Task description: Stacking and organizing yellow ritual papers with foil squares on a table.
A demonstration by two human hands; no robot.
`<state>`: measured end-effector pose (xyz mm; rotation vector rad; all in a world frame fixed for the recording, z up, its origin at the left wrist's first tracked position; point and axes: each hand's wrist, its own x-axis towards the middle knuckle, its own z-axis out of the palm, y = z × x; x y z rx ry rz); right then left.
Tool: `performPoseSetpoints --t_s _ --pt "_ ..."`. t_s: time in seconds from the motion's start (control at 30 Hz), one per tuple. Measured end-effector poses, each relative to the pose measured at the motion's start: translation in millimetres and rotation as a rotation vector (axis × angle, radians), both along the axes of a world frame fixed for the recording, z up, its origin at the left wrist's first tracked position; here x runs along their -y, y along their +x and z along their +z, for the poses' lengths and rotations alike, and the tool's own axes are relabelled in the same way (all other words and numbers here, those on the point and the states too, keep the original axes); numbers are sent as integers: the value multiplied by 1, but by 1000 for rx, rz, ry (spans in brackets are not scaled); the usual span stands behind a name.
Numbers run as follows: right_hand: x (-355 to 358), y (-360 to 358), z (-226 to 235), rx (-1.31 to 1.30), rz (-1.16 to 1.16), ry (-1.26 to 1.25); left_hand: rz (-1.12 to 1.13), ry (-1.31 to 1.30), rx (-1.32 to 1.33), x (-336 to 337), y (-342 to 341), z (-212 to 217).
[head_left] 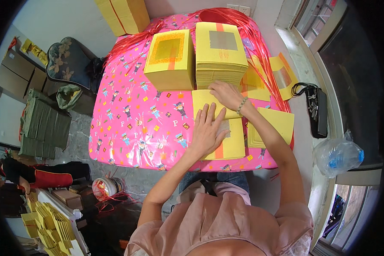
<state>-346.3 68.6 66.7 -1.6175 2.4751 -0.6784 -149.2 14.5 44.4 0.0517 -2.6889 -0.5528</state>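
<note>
My left hand (209, 128) lies flat with spread fingers on a yellow paper sheet (235, 143) that bears a silvery patch and an orange stripe. Just beyond it, my right hand (227, 94), a beaded bracelet at its wrist, has its fingers bent together at the far part of a yellow sheet (199, 99). Its fingertips are partly hidden. Close behind that hand rises a tall stack of yellow paper (222, 71) with a silvery square on top. A second yellow stack (170, 80), topped by a gold square, stands to its left.
More yellow sheets (275, 123) lie by my right forearm. Red plastic strips (264, 47) run along the table's right and back edges. A pink patterned cover (132, 115) spans the table. Keys on a black case (315, 111) and a bagged bottle (339, 158) rest on the right ledge.
</note>
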Motion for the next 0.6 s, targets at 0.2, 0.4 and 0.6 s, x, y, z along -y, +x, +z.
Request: performPoseSetpoints --t_s 0.2,0.4,0.6 --pt "0 4 0 -30 7 -19 1 14 9 1 1 0" --pt "-2 3 -7 -39 0 -66 -4 6 -6 -2 0 -1" --pt "-16 23 5 -76 -31 -74 8 -26 28 0 1 -1"
